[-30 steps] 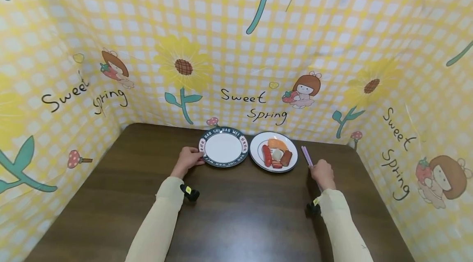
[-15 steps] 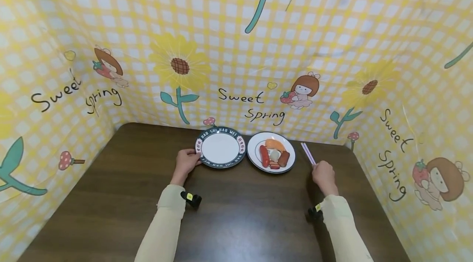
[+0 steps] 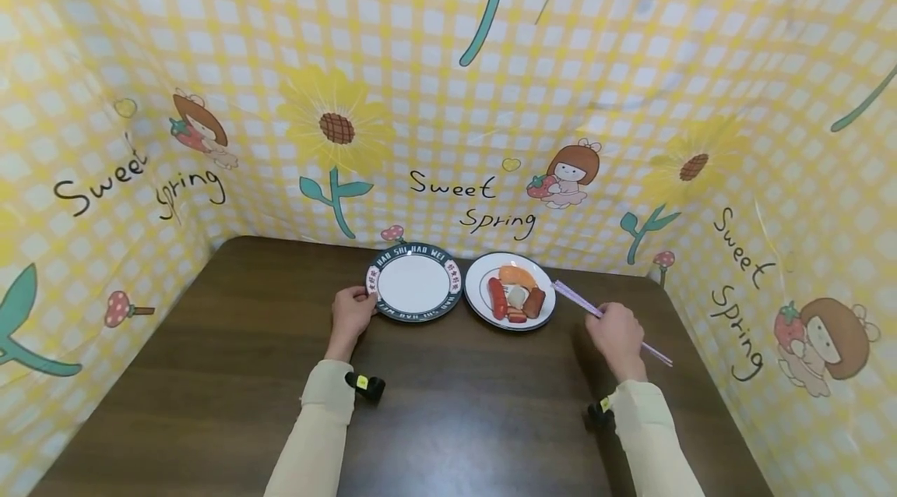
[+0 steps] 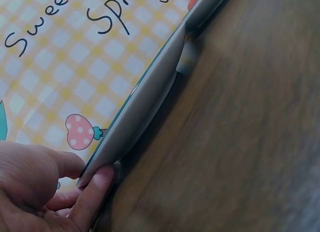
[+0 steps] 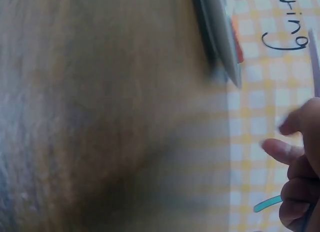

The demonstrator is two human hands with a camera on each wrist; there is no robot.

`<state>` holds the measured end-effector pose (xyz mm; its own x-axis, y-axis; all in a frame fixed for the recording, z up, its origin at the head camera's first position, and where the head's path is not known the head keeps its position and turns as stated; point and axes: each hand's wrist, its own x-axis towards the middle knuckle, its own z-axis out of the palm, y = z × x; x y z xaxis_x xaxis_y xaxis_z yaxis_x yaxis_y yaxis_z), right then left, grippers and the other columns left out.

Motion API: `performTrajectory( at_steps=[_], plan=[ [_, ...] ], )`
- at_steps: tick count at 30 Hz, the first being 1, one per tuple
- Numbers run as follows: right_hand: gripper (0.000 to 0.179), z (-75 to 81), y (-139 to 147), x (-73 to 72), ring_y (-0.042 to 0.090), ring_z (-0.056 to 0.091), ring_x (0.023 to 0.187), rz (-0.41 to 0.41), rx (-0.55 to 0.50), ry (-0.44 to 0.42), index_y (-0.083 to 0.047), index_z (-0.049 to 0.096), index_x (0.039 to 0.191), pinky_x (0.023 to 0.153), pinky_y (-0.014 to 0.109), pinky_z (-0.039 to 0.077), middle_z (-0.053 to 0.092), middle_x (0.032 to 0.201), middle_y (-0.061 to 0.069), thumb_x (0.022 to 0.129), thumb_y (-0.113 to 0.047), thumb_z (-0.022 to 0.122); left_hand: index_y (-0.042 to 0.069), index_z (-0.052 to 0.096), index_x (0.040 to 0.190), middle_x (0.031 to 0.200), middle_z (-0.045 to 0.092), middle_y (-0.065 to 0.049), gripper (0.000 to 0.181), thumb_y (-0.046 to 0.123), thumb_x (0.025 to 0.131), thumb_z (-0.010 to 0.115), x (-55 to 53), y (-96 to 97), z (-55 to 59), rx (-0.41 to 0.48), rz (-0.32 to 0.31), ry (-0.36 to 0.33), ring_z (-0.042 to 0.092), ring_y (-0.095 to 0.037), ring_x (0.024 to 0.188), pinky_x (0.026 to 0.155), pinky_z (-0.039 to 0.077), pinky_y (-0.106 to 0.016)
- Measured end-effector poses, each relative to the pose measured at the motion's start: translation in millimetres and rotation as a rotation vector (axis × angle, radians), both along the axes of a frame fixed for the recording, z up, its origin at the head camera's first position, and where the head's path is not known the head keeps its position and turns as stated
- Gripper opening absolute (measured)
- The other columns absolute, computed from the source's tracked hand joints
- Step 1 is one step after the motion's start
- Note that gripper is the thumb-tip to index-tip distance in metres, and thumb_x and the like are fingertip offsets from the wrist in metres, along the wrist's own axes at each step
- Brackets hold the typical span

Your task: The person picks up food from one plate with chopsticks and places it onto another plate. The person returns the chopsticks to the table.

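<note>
My left hand [image 3: 353, 316] pinches the left rim of a white plate [image 3: 415, 284] with a dark green lettered border. Its thumb [image 4: 70, 164] lies at the rim's upper edge, and a finger [image 4: 95, 192] touches the underside. Purple chopsticks [image 3: 578, 300] are held in my right hand [image 3: 617, 332], tips pointing up-left toward a second white plate [image 3: 476, 290]. On that plate lie a red sausage [image 3: 497, 299], an orange piece [image 3: 517, 276], a pale piece [image 3: 516, 296], a brown piece [image 3: 534, 303] and small reddish pieces [image 3: 516, 315]. The right wrist view shows only part of the chopsticks [image 5: 315, 66].
The two plates stand side by side near the back of a dark wooden table [image 3: 448, 403]. A yellow checked cloth [image 3: 434, 131] with flower and girl prints walls the table at the back and both sides.
The chopsticks have swung leftward in my right hand; their tips now lie by the food plate and their rear ends show on the right. My left hand stays on the plate rim.
</note>
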<state>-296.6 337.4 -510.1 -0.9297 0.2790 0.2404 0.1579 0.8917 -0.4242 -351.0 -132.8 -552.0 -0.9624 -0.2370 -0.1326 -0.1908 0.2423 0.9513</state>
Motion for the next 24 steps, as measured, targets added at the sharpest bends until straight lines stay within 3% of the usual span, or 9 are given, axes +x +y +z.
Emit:
performTrajectory(
  at_steps=[6,12,15,18,20,24],
  plan=[
    [0.058,12.7,-9.0,2.7,0.054,0.066,0.077,-0.005,0.004,0.09,0.001,0.07,0.079,0.065,0.064,0.048,0.069,0.086,0.032,0.107,-0.037,0.037,-0.011,0.058,0.133,0.118,0.067,-0.03,0.041,0.013,0.1,0.059,2.6,0.5,-2.2,-0.01,0.006,-0.007,0.07,-0.02,0.087,0.071,0.057,-0.023],
    [0.062,29.3,-23.7,10.2,0.053,0.065,0.095,0.1,-0.062,0.243,0.001,0.077,0.096,0.081,0.063,0.049,0.073,0.101,0.027,0.11,-0.035,0.03,-0.011,0.057,0.133,0.118,0.067,-0.03,0.042,0.014,0.1,0.059,5.8,1.4,-2.0,-0.032,0.015,-0.016,0.071,-0.023,0.088,0.073,0.058,-0.026],
    [0.069,37.8,-30.8,14.2,0.047,0.065,0.075,0.118,-0.088,0.301,0.002,0.07,0.073,0.069,0.057,0.05,0.07,0.077,0.022,0.11,-0.041,0.031,-0.012,0.057,0.133,0.118,0.067,-0.031,0.042,0.014,0.1,0.059,7.1,2.1,-0.7,-0.044,0.017,-0.011,0.072,-0.025,0.089,0.074,0.058,-0.028],
    [0.069,43.7,-36.1,15.8,0.033,0.053,0.048,0.138,-0.126,0.312,-0.003,0.056,0.056,0.051,0.045,0.044,0.054,0.051,0.011,0.11,-0.041,0.035,-0.012,0.057,0.133,0.118,0.067,-0.031,0.042,0.014,0.1,0.059,7.4,2.9,0.8,-0.052,0.016,-0.006,0.072,-0.027,0.092,0.075,0.059,-0.029],
    [0.067,46.3,-38.2,14.8,0.022,0.048,0.045,0.18,-0.177,0.284,-0.003,0.058,0.056,0.051,0.037,0.041,0.05,0.047,0.005,0.11,-0.036,0.036,-0.012,0.058,0.132,0.118,0.068,-0.031,0.041,0.015,0.1,0.059,7.1,3.7,2.0,-0.06,0.016,-0.002,0.072,-0.029,0.093,0.075,0.058,-0.03],
    [0.055,48.5,-42.9,11.0,0.017,0.065,0.056,0.3,-0.247,0.225,0.001,0.075,0.079,0.058,0.028,0.05,0.07,0.063,0.007,0.11,-0.028,0.041,-0.012,0.058,0.13,0.116,0.068,-0.031,0.041,0.015,0.099,0.059,6.7,6.0,4.3,-0.077,0.017,0.018,0.072,-0.032,0.094,0.075,0.057,-0.032]
  ],
)
